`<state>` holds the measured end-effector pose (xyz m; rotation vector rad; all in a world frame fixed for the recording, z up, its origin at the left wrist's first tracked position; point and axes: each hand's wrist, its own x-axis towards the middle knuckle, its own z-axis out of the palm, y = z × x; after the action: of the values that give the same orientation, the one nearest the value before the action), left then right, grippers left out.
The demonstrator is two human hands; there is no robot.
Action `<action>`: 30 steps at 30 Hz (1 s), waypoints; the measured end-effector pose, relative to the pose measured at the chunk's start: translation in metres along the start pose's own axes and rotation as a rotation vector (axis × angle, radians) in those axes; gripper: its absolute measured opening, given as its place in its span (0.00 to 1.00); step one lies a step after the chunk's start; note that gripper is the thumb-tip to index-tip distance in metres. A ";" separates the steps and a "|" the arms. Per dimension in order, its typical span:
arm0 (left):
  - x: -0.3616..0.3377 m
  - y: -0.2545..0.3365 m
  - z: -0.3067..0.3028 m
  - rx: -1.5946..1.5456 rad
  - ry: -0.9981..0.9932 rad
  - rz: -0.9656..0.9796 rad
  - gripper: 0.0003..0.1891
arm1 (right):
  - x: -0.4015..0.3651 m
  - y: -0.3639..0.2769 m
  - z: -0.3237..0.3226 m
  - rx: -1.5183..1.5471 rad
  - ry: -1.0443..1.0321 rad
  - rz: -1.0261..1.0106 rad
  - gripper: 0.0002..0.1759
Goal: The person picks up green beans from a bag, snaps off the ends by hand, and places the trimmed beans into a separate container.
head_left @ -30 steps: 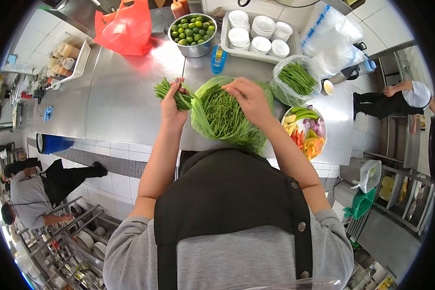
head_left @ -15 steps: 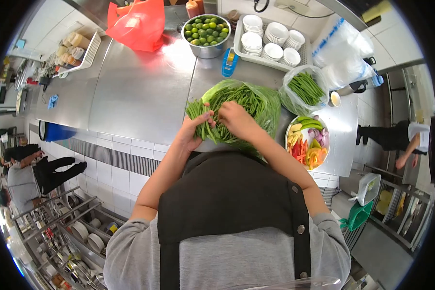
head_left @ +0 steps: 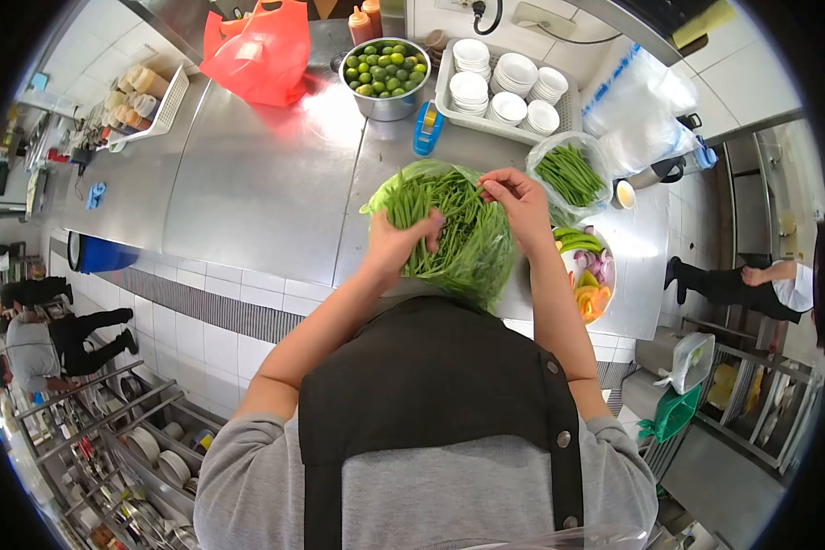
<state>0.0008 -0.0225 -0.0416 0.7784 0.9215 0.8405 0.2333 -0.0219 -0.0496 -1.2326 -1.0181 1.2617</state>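
A clear plastic bag full of green beans (head_left: 458, 215) lies open at the counter's front edge. My left hand (head_left: 401, 242) is wrapped round a bunch of green beans at the bag's left side. Over the bag's upper right edge, my right hand (head_left: 515, 203) is closed in a pinch, with what looks like a bean tip at its fingertips. A second, smaller bag of green beans (head_left: 570, 174) stands just beyond it. Right of my right forearm sits a plate of cut vegetables (head_left: 592, 271), partly covered by that arm.
Behind are a pot of limes (head_left: 387, 75), a blue tape dispenser (head_left: 428, 128), a rack of white bowls (head_left: 507, 90) and a red bag (head_left: 258, 53). A person (head_left: 759, 277) stands at the far right, others (head_left: 41, 344) at the far left.
My right hand has moved right, away from my left hand, to the bag's upper right edge. My left hand has shifted right and lower over the beans, still with a bunch.
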 end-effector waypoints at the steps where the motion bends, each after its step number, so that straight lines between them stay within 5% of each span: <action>1: 0.010 0.004 0.005 0.073 -0.007 0.055 0.10 | -0.002 -0.003 0.001 -0.004 -0.014 -0.011 0.05; 7: 0.033 0.000 0.022 0.338 -0.090 0.181 0.11 | -0.010 -0.009 0.016 -0.108 0.074 -0.172 0.05; 10: 0.033 -0.008 0.020 0.506 -0.062 0.289 0.11 | -0.012 0.000 0.017 -0.046 0.141 -0.085 0.04; 13: 0.035 -0.014 0.010 0.712 -0.011 0.513 0.13 | -0.020 0.002 0.014 0.651 0.021 0.386 0.04; 15: 0.036 -0.008 0.003 0.781 0.041 0.606 0.14 | -0.023 0.006 0.015 0.748 -0.026 0.438 0.05; 16: 0.039 -0.005 0.000 0.597 0.068 0.480 0.13 | -0.023 0.008 0.016 0.793 -0.052 0.463 0.05; 19: 0.045 0.009 -0.009 0.054 0.101 0.181 0.12 | -0.021 0.014 0.023 0.453 0.070 0.328 0.06; 22: 0.047 0.024 -0.019 -0.311 0.050 0.020 0.13 | -0.023 0.027 0.023 -0.056 -0.051 0.114 0.05; 26: 0.049 0.027 -0.018 -0.403 0.037 0.015 0.14 | -0.026 0.014 0.040 -0.026 -0.162 0.141 0.08; 30: 0.053 0.024 -0.016 -0.452 0.049 0.019 0.15 | -0.031 -0.007 0.063 -0.401 -0.049 -0.144 0.04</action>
<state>-0.0011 0.0370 -0.0459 0.3757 0.7285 1.0405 0.1696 -0.0468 -0.0326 -1.4033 -1.4177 1.0084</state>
